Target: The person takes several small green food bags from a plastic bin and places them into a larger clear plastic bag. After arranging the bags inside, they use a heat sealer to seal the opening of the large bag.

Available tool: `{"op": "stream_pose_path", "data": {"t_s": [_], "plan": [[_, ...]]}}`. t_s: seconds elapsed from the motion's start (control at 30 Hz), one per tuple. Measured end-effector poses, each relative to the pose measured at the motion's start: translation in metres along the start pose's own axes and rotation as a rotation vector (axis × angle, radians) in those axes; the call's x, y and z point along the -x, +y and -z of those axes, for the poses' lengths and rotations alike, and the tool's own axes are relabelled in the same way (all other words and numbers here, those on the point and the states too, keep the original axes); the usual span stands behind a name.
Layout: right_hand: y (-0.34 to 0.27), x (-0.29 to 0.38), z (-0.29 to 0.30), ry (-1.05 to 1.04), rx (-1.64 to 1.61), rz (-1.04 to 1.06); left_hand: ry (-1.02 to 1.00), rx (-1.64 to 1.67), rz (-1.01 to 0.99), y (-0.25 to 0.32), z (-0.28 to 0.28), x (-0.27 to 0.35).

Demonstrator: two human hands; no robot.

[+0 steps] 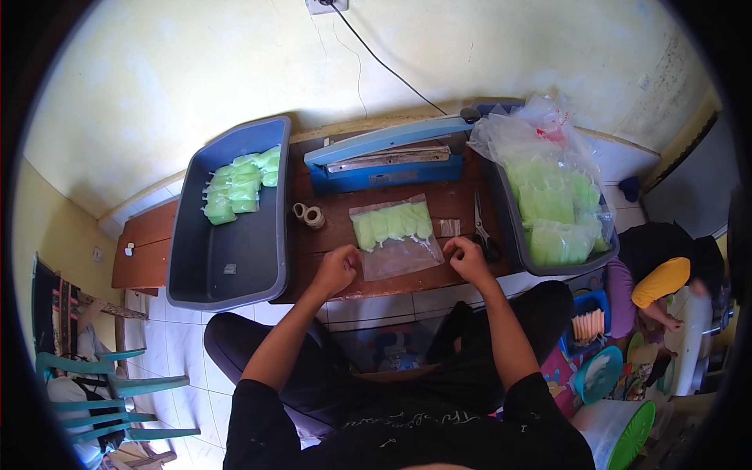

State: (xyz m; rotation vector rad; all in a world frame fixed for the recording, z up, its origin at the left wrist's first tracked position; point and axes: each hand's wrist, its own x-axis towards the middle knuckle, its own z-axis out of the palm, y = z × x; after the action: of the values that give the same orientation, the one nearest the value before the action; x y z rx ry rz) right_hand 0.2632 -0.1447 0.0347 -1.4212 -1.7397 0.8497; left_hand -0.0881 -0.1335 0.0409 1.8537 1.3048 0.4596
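A clear plastic bag [399, 267] lies flat on the brown wooden table, with a row of pale green filled pouches [392, 224] inside its far half. My left hand [339, 269] is beside the bag's near left edge, fingers curled; whether they touch the plastic is unclear. At the right edge is my right hand [468, 259], its thumb and fingers bent with a gap between them and nothing visible held. Black-handled scissors [480, 220] lie just beyond that hand, by small clear plastic pieces [450, 228]. Behind the bag stands a blue impulse sealer [385, 164], its arm raised.
Left, a grey tub [220, 276] holds green pouches [241, 185]; two tape rolls [308, 215] stand beside it. Right, another grey tub [511, 235] is heaped with filled bags [546, 200]. A cord [388, 53] runs up the wall. Another person [652, 264] sits at far right.
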Motion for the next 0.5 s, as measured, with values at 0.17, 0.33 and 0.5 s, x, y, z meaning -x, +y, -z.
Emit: {"op": "stream_pose_path", "data": {"t_s": [0.17,0.33,0.5], "plan": [[-0.005,-0.001,-0.013,0.181,0.199,0.202,0.316,-0.328,-0.327,0.012,-0.002,0.003],[0.006,-0.003,-0.028,0.181,0.208,0.272,0.391,-0.397,-0.438,-0.001,-0.012,-0.003],[0.008,-0.003,-0.032,0.180,0.238,0.287,0.343,-0.421,-0.574,-0.005,-0.012,-0.005]]}}
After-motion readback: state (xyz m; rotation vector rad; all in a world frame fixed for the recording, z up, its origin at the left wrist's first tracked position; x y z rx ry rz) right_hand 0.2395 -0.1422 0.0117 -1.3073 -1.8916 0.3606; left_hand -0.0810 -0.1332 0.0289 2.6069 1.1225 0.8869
